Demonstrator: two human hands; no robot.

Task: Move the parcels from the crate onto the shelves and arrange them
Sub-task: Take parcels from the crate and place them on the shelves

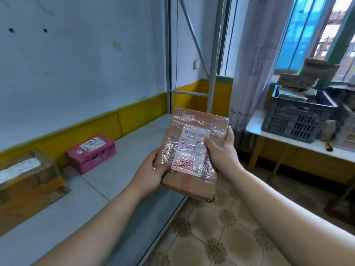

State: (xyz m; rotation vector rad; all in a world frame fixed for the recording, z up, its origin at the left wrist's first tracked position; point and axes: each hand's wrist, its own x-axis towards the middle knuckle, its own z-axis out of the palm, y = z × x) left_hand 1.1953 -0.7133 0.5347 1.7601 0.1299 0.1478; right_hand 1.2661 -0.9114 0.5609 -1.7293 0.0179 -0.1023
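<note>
A flat brown cardboard parcel [194, 129] wrapped in glossy clear tape is held in the air between both hands, tilted a little, with its white printed shipping label [192, 150] facing up. The left grip [151, 169] clasps the parcel's near left corner, thumb pressed on the top face beside the label and fingers underneath. The right grip [222, 152] holds the right edge, thumb lying on the label and fingertips curled round the side. Below both grips run the front edge of a pale grey metal shelf [115, 181] and a beige patterned tile floor [211, 237]. On the shelf, well to the left of the left grip, lies a pink rectangular parcel [92, 152] against the wall, and farther left a larger brown cardboard box [28, 181]. Beyond the right grip and to its right, a dark grey slotted plastic crate [295, 120] stands on a white surface [288, 140] under the window, with more brown parcels [307, 75] heaped in it above its rim.
</note>
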